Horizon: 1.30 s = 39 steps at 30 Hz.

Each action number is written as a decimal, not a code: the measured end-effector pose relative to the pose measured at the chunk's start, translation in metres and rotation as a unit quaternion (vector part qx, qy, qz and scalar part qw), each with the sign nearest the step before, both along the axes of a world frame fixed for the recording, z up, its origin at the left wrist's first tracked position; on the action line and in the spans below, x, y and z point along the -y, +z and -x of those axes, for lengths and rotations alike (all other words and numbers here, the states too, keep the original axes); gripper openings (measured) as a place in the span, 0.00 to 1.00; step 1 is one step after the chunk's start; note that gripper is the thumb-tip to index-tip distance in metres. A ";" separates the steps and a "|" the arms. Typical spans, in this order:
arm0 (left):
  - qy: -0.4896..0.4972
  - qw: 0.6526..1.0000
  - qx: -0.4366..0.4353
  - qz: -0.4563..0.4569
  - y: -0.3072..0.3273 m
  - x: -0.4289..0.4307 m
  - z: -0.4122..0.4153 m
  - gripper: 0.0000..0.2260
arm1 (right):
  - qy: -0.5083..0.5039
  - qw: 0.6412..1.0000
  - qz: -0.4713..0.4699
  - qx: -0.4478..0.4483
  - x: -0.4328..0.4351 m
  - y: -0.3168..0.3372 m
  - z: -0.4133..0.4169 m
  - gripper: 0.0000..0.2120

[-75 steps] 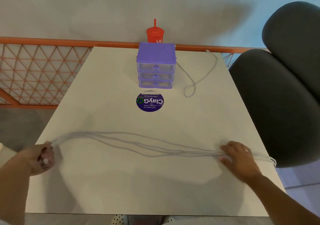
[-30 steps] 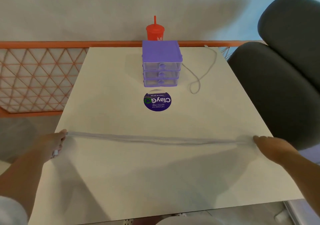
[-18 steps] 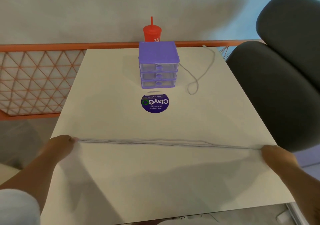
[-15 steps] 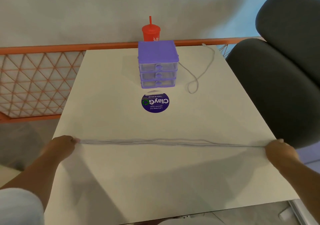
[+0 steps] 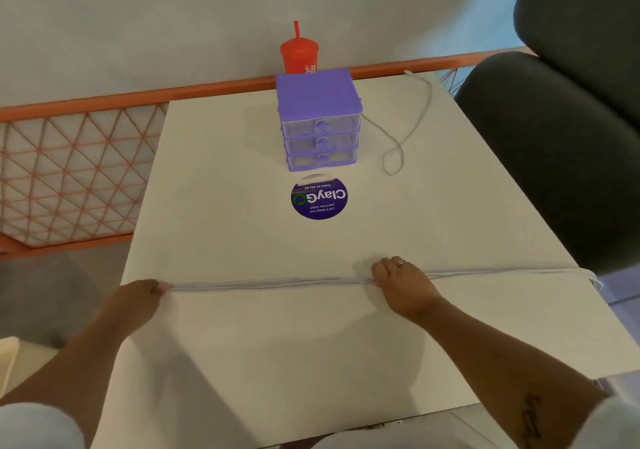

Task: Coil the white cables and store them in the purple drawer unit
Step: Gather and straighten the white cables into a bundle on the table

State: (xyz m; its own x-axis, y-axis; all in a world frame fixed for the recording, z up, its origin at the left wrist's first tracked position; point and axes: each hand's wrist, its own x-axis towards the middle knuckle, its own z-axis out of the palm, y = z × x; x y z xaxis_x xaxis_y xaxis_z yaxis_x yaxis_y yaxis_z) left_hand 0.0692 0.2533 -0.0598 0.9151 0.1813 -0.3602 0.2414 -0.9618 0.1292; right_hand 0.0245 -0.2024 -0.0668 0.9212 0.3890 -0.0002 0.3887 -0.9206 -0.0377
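Left hand: the left hand (image 5: 138,296) sits at the table's left edge with its fingers curled in, and its thumb and fingertips pinch one end of the cable bundle.
Right hand: the right hand (image 5: 403,286) lies palm down on the bundle, right of the table's middle. Its fingers are bent over the strands and the thumb is tucked against them. It looks to be gripping them, though the hand itself hides the hold. A ring (image 5: 400,262) shows on one finger.
Cable bundle: the cable bundle (image 5: 270,281) is several white strands laid side by side. It runs in a nearly straight line across the near half of the table from the left hand, under the right hand, and on to the right edge. There the end loops hang just over the side.
Second cable: the loose cable (image 5: 401,137) lies on the table just right of the drawer unit, untouched. It makes a small loop near the unit's front right corner and trails back toward the far edge.
Drawer unit: the purple drawer unit (image 5: 318,119) stands upright at the far middle of the table. Its three clear drawers are all pushed in, and it is well apart from both hands.
Table: the white table (image 5: 242,344) carries a round purple sticker (image 5: 319,198) just in front of the drawer unit.
Cup: a red cup (image 5: 299,55) with a straw stands behind the unit.
Surroundings: a dark chair (image 5: 554,137) stands at the right, and an orange railing (image 5: 86,98) runs along the far left.
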 end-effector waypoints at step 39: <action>-0.145 0.981 -0.118 -0.054 0.021 0.028 -0.013 0.16 | -0.077 0.990 0.120 0.021 0.049 0.004 0.000 0.13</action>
State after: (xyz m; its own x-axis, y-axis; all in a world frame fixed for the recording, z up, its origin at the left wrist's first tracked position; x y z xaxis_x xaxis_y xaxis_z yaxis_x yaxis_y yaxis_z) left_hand 0.0825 0.2255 -0.0390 0.8276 -0.0261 -0.5607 -0.0339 -0.9994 -0.0036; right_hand 0.0240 -0.2517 -0.0633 0.9708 0.2372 -0.0360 0.2395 -0.9497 0.2017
